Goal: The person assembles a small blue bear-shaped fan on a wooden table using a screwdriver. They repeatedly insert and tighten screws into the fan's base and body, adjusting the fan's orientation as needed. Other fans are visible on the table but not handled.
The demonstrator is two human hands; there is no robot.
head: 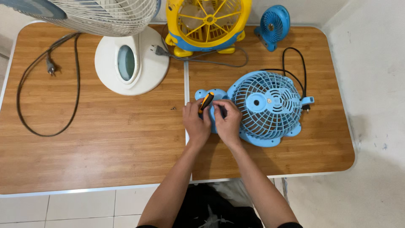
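light blue fan [266, 107] lies grille-up on the wooden table [105, 139], right of centre. left hand [195, 122] is closed around an orange-and-black screwdriver [206, 101] at the fan's base; right hand [228, 121] grips that base beside it, touching the left hand

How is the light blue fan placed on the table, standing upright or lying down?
Lying down. The light blue fan rests flat on the table, its round grille facing up toward the camera.

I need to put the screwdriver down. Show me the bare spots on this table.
Bare wood lies on the table between the black cord and the left hand, and along the near edge under the blue fan. The far edge is crowded by the white fan base, yellow fan and small fan.
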